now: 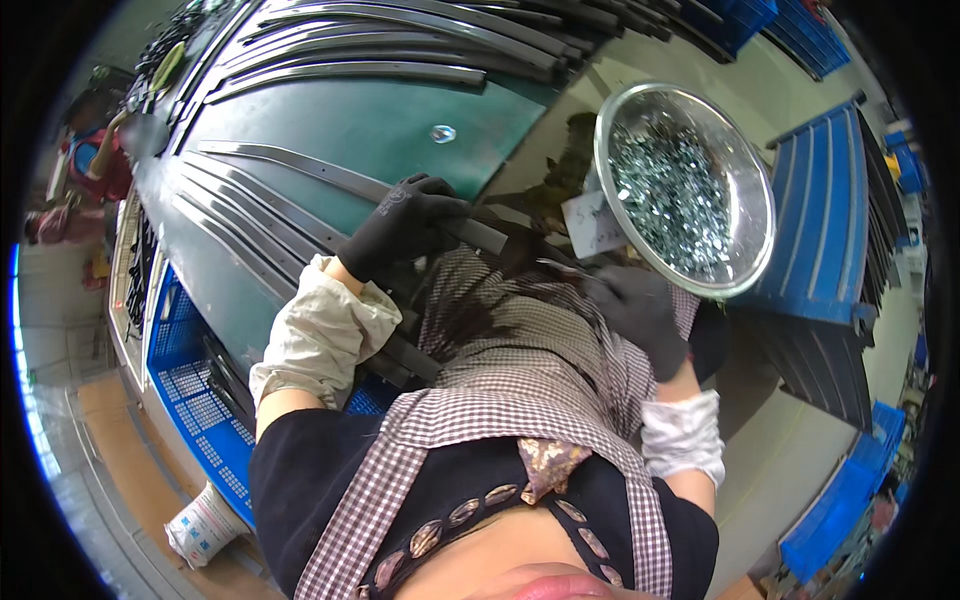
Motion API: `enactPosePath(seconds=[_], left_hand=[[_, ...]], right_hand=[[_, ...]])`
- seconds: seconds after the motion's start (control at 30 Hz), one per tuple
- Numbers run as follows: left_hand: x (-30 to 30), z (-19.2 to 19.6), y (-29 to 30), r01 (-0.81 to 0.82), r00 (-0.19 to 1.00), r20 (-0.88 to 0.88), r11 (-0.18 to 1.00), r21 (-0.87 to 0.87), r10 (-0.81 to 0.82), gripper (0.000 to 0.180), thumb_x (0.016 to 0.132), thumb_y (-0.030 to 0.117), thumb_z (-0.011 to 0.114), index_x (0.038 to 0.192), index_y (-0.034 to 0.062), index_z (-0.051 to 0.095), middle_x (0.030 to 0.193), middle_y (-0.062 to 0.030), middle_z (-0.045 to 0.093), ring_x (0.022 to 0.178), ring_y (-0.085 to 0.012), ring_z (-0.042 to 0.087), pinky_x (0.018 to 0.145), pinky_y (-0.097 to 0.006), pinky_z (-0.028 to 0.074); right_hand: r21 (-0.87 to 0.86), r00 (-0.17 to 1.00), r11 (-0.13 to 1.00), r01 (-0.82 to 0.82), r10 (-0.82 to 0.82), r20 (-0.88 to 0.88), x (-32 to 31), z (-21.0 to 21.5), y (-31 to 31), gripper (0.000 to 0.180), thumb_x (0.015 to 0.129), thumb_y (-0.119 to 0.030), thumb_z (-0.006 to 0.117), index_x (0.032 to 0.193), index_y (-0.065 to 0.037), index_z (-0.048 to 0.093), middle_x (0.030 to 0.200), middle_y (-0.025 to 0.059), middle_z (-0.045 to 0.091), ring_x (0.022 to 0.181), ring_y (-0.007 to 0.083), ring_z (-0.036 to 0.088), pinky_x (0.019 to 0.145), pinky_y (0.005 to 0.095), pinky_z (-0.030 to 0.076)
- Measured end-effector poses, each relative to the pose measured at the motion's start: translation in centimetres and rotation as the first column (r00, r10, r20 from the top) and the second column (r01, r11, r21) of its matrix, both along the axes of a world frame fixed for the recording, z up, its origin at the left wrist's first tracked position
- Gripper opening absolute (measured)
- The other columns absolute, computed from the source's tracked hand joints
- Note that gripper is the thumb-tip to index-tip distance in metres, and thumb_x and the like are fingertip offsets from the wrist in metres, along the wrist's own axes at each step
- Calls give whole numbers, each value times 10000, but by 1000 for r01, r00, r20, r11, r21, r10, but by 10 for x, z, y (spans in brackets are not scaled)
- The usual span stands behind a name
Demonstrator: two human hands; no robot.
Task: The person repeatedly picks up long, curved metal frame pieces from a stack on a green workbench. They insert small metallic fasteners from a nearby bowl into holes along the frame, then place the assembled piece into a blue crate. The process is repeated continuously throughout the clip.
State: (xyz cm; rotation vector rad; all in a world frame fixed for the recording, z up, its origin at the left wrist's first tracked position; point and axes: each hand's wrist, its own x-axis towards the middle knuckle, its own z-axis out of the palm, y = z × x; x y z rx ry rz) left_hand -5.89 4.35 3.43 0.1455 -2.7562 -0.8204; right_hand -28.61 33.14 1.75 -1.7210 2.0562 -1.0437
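My left hand (405,222), in a dark grey glove, is closed around a long grey-black strip (300,168) near its right end. The strip slants over the green tabletop (370,125), and its squared end juts out past my fingers above my lap. Lower right, my right hand (640,310), gloved too, is closed in front of the checked apron. A thin, shiny piece (562,266) shows at its fingertips, too small to name. Beyond that hand, a round metal bowl (768,215) holds many small shiny metal pieces.
More dark strips (380,70) lie along the table's far side, with several (250,215) at its left. A blue crate (195,400) stands by my left arm. Right of the bowl is a blue bin (815,220). A marked card (592,225) sits beside the bowl. Another person (95,160) is far left.
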Motion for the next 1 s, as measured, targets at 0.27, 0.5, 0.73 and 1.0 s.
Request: enactPosePath(seconds=[0.27,0.5,0.73,1.0], left_hand=[[13,11,-9,-42,992,124,998,50,35,430,644,153,833,1058,94,731,957,-100,657,949,-303,630,877,-415,505],[53,11,-11,-293,938,257,930,223,234,238,858,191,713,1055,57,719,917,-107,678,848,-265,663,790,-358,531],[49,-3,-30,-347,932,227,877,333,282,247,913,207,681,1078,26,711,921,-141,700,843,-259,679,799,-353,528],[9,5,-74,-318,941,169,936,150,293,266,909,202,691,1113,31,709,987,-156,707,881,-263,679,820,-354,525]], right_hand=[[-779,3,544,-312,821,571,35,146,3,232,876,-210,694,734,-34,640,707,60,639,606,166,587,586,295,456],[-899,-86,349,-265,920,382,51,179,-20,215,887,-204,683,766,-30,650,717,56,636,619,165,582,599,290,450],[-936,-119,269,-229,946,301,55,189,-14,200,898,-199,672,797,-26,660,728,53,633,632,164,577,613,285,445],[-968,-117,180,-177,972,202,35,197,-8,188,910,-193,659,833,-22,671,741,49,629,646,162,572,628,279,438]])
